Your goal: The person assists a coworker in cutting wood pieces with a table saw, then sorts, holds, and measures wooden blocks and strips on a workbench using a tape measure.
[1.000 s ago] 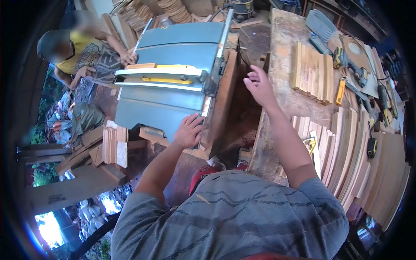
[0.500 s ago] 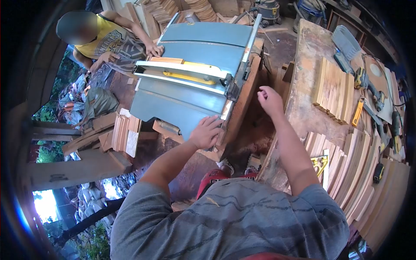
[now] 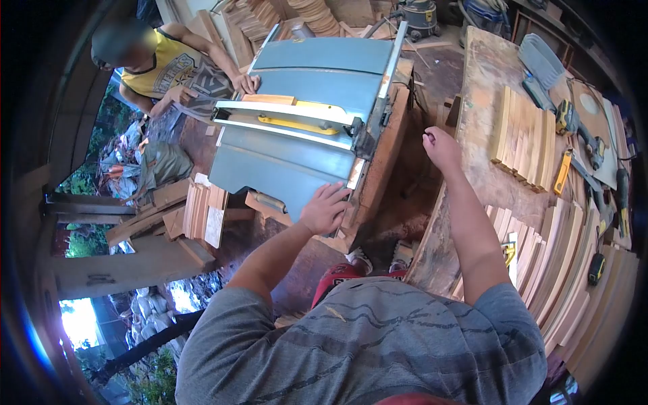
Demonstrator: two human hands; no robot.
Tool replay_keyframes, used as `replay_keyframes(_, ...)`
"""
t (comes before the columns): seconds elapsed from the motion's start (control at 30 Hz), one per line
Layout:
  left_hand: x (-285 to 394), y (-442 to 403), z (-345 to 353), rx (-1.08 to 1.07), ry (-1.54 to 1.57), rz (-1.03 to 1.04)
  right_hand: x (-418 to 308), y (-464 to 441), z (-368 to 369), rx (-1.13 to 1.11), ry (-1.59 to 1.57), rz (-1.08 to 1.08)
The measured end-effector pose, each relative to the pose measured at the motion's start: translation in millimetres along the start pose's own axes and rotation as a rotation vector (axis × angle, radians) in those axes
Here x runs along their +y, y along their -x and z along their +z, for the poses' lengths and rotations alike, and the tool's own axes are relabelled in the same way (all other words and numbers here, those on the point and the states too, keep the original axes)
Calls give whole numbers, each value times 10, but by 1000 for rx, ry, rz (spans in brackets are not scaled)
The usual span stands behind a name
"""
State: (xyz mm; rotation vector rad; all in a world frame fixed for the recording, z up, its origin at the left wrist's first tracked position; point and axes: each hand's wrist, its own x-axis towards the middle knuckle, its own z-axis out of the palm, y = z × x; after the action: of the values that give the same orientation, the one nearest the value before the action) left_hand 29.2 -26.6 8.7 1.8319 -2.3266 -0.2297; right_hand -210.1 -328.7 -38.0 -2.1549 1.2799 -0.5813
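Note:
My left hand (image 3: 325, 208) lies with its fingers stretched out on the near corner of the blue-grey table saw top (image 3: 270, 172), by its front rail. Off the saw's right side, my right hand (image 3: 442, 146) hangs in the air between the saw and the workbench, fingers curled closed; whatever is in them, if anything, is hidden. Across the saw top runs a silver rip fence (image 3: 283, 127). Beside it are a yellow push stick (image 3: 297, 125) and a wooden strip (image 3: 268, 99). A co-worker's hand (image 3: 246, 84) rests at the far end of that strip.
A co-worker in a yellow top (image 3: 155, 74) stands across the saw. On the right, the workbench (image 3: 476, 101) bears stacked wood strips (image 3: 523, 138), a cordless drill (image 3: 567, 118), a yellow-handled tool (image 3: 562, 172) and a tape measure (image 3: 595, 268). Offcuts (image 3: 204, 212) lie left of the saw.
My right hand has moved right, toward the workbench, and slightly up. My left hand stays on the saw corner. The wooden strip has moved a little along the fence toward my side.

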Motion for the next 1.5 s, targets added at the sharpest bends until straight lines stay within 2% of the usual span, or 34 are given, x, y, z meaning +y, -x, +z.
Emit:
replay_keyframes(0.23,9,46,31,-24,-23,-13,-8,12,-7,-14,26,-3)
replay_keyframes(0.43,-25,29,34,-18,-28,-3,-77,-32,46,-58,21,100)
replay_keyframes(0.5,-15,27,34,-11,-26,-3,-46,-62,268,-22,-443,92)
replay_keyframes(0.7,-48,-6,35,18,-30,9,-264,100,706,-169,-833,230)
replay_keyframes(0.97,-13,26,30,-20,-28,-13,-542,152,822,-319,-996,346)
replay_keyframes(1.1,-20,24,19,-12,-15,-10,-630,110,806,-311,-918,307)
replay_keyframes(1.5,-3,-15,6,-14,-30,-14,-840,-4,760,-248,-1058,388)
